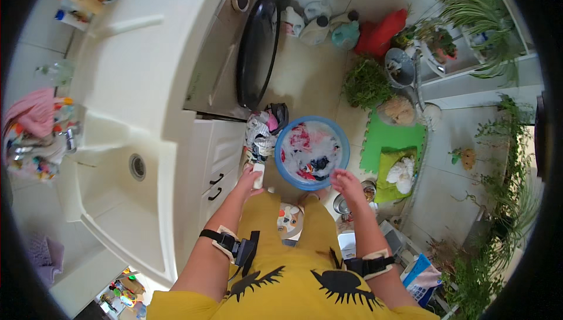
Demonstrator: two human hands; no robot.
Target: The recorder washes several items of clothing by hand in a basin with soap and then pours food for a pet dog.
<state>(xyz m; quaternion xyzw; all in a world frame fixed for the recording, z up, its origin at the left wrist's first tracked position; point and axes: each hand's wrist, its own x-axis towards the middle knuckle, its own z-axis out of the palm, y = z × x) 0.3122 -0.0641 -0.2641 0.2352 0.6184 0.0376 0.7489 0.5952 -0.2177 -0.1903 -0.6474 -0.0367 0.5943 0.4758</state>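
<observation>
In front of me a round blue plastic basin stands on the floor, holding sudsy water and soaked clothes in red, pink and dark colours. My left hand grips a white bar, soap by its look, to the left of the basin. Beside the basin's lower right rim is my right hand, fingers loosely apart and nothing visible in them. A heap of laundry, striped, pink and dark, lies on the floor between the basin and the white cabinet.
A front-loading washing machine has its round black door swung out. Left is a white sink. Several detergent bottles line the wall. Right are a bushy potted plant, a green foam mat and metal bowls.
</observation>
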